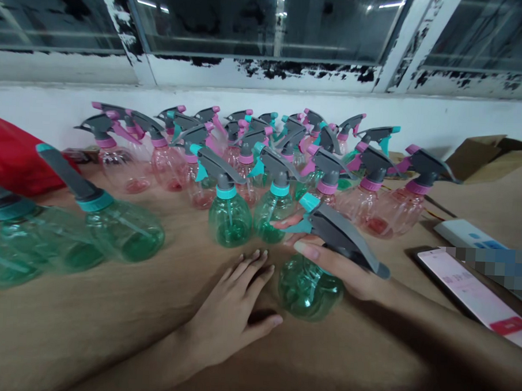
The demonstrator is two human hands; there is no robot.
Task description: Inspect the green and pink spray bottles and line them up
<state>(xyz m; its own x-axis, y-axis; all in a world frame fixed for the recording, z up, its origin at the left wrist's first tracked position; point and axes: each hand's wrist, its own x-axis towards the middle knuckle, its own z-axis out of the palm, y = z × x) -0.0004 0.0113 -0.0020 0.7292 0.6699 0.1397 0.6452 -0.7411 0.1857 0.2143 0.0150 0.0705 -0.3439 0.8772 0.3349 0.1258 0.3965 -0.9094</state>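
My right hand grips a green spray bottle by its neck, under the grey trigger head with a teal nozzle. The bottle stands on the brown table, just in front of the other bottles. My left hand lies flat on the table beside it, fingers stretched out and apart, holding nothing. Its fingertips point toward two upright green bottles.
Several pink and green spray bottles stand crowded along the white wall. More green bottles sit at the left near a red bag. A phone with a lit screen, a white power strip and a cardboard box are at the right.
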